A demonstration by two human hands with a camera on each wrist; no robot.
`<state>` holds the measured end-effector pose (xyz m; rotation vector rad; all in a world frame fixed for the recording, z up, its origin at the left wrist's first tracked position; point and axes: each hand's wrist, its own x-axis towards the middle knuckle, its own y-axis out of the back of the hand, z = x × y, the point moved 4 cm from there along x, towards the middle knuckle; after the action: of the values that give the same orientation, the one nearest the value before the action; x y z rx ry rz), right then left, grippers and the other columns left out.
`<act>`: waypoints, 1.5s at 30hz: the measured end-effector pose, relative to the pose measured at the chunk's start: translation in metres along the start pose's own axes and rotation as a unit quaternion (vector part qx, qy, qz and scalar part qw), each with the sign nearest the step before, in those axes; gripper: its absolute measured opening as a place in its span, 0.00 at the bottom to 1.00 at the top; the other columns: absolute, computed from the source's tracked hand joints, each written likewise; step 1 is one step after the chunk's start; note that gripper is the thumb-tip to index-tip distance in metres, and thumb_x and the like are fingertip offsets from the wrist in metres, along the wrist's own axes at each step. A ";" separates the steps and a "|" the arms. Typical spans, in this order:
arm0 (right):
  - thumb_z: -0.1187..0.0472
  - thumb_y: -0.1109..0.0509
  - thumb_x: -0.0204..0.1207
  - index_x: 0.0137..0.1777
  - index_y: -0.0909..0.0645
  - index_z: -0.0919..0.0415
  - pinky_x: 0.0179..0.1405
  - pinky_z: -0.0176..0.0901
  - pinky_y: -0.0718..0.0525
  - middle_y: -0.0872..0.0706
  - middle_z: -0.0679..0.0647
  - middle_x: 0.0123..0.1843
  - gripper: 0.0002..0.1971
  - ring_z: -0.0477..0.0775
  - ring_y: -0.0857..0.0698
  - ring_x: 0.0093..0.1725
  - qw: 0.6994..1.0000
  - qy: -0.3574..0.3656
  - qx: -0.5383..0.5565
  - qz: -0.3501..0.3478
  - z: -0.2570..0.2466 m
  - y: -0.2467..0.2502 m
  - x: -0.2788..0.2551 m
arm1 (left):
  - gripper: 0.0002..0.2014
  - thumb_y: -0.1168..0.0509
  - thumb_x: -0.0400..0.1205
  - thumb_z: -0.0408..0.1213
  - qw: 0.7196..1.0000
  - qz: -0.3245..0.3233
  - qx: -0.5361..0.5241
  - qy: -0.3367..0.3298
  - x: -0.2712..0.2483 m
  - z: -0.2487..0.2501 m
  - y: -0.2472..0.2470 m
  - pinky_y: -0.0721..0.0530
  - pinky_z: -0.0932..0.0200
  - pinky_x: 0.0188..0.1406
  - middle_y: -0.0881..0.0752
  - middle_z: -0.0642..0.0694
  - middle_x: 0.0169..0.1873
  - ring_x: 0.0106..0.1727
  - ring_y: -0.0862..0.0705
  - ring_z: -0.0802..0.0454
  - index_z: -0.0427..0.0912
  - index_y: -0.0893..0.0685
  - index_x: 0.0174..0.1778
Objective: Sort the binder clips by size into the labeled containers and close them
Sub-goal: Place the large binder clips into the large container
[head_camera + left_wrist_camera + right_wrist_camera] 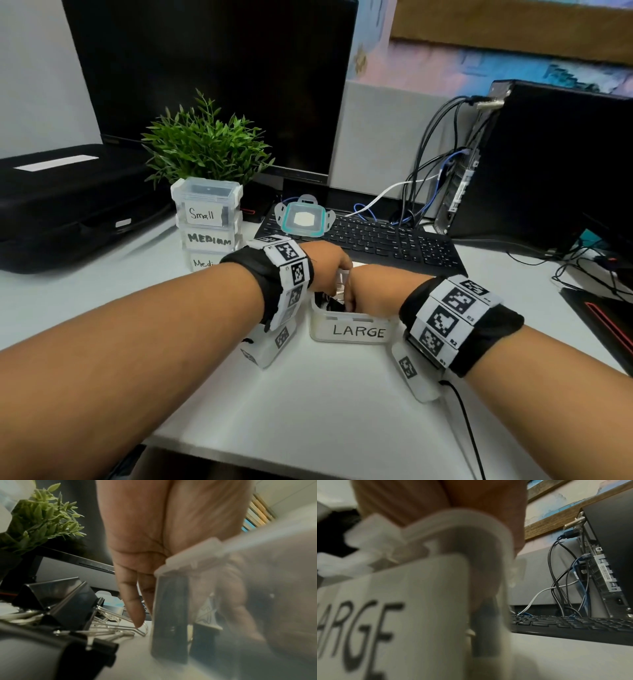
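Observation:
The open tub labelled LARGE [349,331] stands on the white desk between my wrists, with black binder clips [329,301] inside. My left hand [325,270] hangs over its far left corner with its fingers pointing down. Its little finger [135,609] touches the wire handles of large black clips [56,601] lying outside the tub, and the other fingers show blurred through the tub wall [265,574]. My right hand [363,287] dips into the tub from the right, its fingertips hidden. The right wrist view shows only the palm [471,496] above the tub corner [450,536].
The tub's teal-rimmed lid [303,221] lies on the black keyboard [394,243] behind. A closed Small box [207,205] sits stacked on Medium boxes [209,240] at the back left, before a potted plant [205,144]. A monitor, a black case and a PC tower with cables ring the desk.

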<state>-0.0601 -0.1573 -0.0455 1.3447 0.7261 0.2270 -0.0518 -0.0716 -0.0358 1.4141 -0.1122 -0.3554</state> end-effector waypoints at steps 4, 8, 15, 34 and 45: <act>0.64 0.31 0.76 0.51 0.12 0.59 0.35 0.32 0.25 0.10 0.50 0.49 0.08 0.46 0.21 0.42 0.998 0.045 0.041 -0.025 0.000 0.001 -0.005 | 0.24 0.29 0.77 0.35 1.000 -0.006 0.000 0.004 0.001 -0.001 -0.002 0.23 0.59 0.51 0.15 0.50 0.58 0.59 0.18 0.50 0.51 0.22 0.69; 0.64 0.28 0.74 0.40 0.14 0.53 0.25 0.26 0.24 0.19 0.40 0.22 0.05 0.35 0.23 0.19 0.991 0.055 0.122 0.016 0.011 0.015 -0.018 | 0.24 0.30 0.77 0.36 1.000 -0.019 0.019 0.004 0.004 0.001 -0.002 0.22 0.57 0.53 0.16 0.49 0.58 0.59 0.18 0.48 0.51 0.22 0.70; 0.61 0.32 0.75 0.32 0.22 0.56 0.31 0.38 0.27 0.19 0.51 0.33 0.10 0.52 0.22 0.34 0.992 0.060 0.037 0.108 0.010 0.014 -0.022 | 0.18 0.34 0.78 0.31 0.999 -0.032 0.023 -0.001 0.000 0.004 -0.001 0.19 0.53 0.54 0.15 0.47 0.56 0.54 0.18 0.47 0.52 0.19 0.63; 0.60 0.33 0.77 0.50 0.12 0.60 0.37 0.38 0.29 0.12 0.57 0.45 0.09 0.55 0.19 0.40 0.985 0.027 0.033 0.168 0.003 0.016 -0.022 | 0.18 0.29 0.74 0.39 0.990 -0.094 -0.108 -0.007 -0.020 0.005 0.006 0.18 0.63 0.41 0.17 0.54 0.43 0.43 0.17 0.55 0.55 0.24 0.58; 0.64 0.28 0.73 0.44 0.14 0.55 0.48 0.38 0.20 0.15 0.47 0.43 0.04 0.48 0.17 0.46 0.962 -0.037 0.115 0.245 0.040 0.023 -0.026 | 0.27 0.28 0.74 0.40 0.999 0.022 0.014 0.023 -0.013 0.007 -0.003 0.22 0.58 0.47 0.18 0.46 0.58 0.57 0.20 0.48 0.47 0.28 0.69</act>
<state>-0.0507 -0.1982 -0.0131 1.7354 0.3521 0.4947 -0.0662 -0.0746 -0.0360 1.4452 -0.1113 -0.2869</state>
